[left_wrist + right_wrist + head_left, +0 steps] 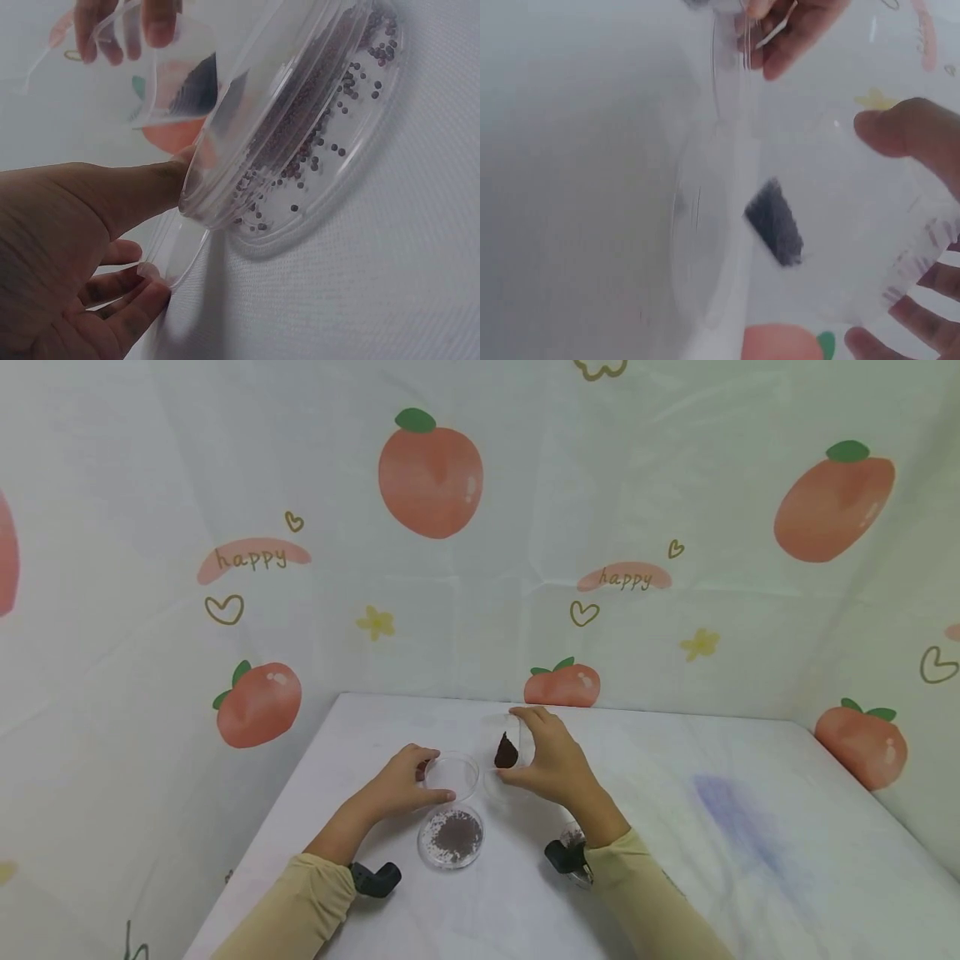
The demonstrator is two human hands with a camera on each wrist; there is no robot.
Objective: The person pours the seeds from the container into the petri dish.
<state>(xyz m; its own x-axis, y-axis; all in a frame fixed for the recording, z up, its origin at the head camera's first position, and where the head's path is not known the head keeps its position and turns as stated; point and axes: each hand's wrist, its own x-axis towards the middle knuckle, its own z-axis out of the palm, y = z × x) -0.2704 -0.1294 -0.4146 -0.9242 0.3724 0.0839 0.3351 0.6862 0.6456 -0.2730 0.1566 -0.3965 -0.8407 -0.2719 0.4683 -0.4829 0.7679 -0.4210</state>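
Observation:
My left hand (401, 783) grips a clear round petri dish (474, 775) by its rim, thumb on the near side and fingers on the far side. My right hand (551, 758) holds a transparent plastic cup (161, 79) tilted on its side, with dark fine grains (506, 752) heaped in it. In the right wrist view those grains form a dark wedge (776, 223) inside the cup. Beneath the cup a clear round dish (697, 232) lies on the table. Nearer me sits a petri dish of small dark beads (452, 837), just below the left hand's dish.
Another dish with dark specks (573, 837) is partly hidden under the right wrist. A white cloth covers the table (645, 777), with a bluish stain (735, 818) to the right. A fruit-printed curtain (487, 593) stands behind. Black wrist cameras (378, 881) are strapped to both sleeves.

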